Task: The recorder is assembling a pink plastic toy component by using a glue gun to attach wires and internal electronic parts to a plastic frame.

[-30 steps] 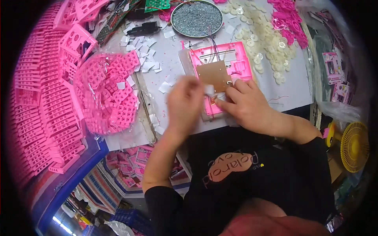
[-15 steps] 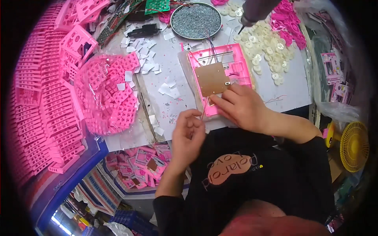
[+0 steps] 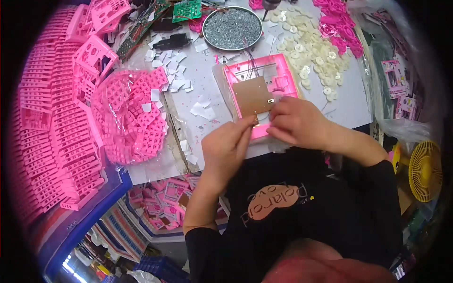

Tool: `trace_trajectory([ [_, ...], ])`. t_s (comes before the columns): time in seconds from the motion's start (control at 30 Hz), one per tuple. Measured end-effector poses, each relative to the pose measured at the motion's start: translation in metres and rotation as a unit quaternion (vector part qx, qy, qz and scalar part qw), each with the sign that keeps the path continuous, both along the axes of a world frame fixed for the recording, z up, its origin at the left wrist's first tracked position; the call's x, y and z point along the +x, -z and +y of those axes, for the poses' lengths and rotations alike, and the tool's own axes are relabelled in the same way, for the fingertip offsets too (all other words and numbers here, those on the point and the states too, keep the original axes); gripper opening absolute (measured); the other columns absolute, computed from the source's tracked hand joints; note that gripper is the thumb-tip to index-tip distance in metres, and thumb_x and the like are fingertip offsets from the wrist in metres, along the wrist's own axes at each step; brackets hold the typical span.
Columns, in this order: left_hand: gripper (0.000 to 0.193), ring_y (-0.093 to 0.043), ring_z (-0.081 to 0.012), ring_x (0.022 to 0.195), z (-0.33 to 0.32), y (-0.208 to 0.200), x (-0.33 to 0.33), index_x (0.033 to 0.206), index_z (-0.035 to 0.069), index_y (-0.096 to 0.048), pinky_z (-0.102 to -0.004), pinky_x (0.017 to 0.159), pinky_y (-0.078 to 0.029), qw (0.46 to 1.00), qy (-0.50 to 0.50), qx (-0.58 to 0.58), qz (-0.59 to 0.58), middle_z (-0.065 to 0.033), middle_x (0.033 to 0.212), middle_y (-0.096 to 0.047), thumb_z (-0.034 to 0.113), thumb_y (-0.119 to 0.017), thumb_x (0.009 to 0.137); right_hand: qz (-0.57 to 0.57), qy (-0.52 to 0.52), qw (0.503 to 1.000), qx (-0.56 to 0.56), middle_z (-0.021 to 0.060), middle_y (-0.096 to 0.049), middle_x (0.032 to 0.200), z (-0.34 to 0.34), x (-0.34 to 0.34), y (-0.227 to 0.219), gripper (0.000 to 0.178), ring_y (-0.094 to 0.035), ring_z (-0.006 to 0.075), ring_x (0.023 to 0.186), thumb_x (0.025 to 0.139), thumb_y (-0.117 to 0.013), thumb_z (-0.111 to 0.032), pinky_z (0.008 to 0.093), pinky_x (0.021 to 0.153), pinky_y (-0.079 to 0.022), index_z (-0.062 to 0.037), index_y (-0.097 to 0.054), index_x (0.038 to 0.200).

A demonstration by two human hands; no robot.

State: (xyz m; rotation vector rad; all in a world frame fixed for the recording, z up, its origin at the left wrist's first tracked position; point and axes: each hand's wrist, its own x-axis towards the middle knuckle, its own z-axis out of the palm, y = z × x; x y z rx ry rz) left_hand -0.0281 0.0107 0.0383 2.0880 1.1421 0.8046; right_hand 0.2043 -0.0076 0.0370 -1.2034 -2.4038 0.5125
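Note:
A pink plastic casing [image 3: 286, 70] lies open on the table in front of me, with a brown circuit board [image 3: 251, 94] set inside it. Thin dark wires [image 3: 251, 63] run out past the casing's far edge. My left hand [image 3: 225, 147] is at the near left, thumb and forefinger pinched together at the board's near edge; what is between them is too small to make out. Over the casing's near right part, my right hand [image 3: 302, 123] has its fingers curled closed, and they hide whatever they grip. A small metal-rimmed part [image 3: 270, 101] shows on the board beside its fingertips.
A round dish of small screws [image 3: 232, 29] stands beyond the casing. White discs [image 3: 311, 56] and magenta parts [image 3: 337, 26] lie at the far right, under a dark tool tip [image 3: 269, 4]. At left are a bag of pink pieces [image 3: 137, 113], paper scraps [image 3: 203, 111] and stacked pink casings [image 3: 52, 118].
My left hand has moved up and right from the casing's near left corner to the board's near edge, fingers now pinched. My right fingers have drawn back slightly and curled. The hanging tool has shifted away.

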Motion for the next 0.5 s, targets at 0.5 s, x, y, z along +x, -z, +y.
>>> trace_trajectory([
  [0.5, 0.02, -0.067, -0.0289, 0.074, 0.041, -0.002, 0.012, 0.094, 0.01, -0.06, -0.0399, 0.062, -0.053, 0.979, 0.117, -0.041, 0.164, -0.0072, 0.088, -0.064, 0.017, -0.076, 0.083, 0.204, 0.137, 0.939, -0.242, 0.0106, -0.071, 0.078, 0.009, 0.025, -0.016, 0.016, -0.07, 0.021, 0.069, 0.087, -0.074, -0.014, 0.031, 0.064, -0.053, -0.0032, -0.069, 0.097],
])
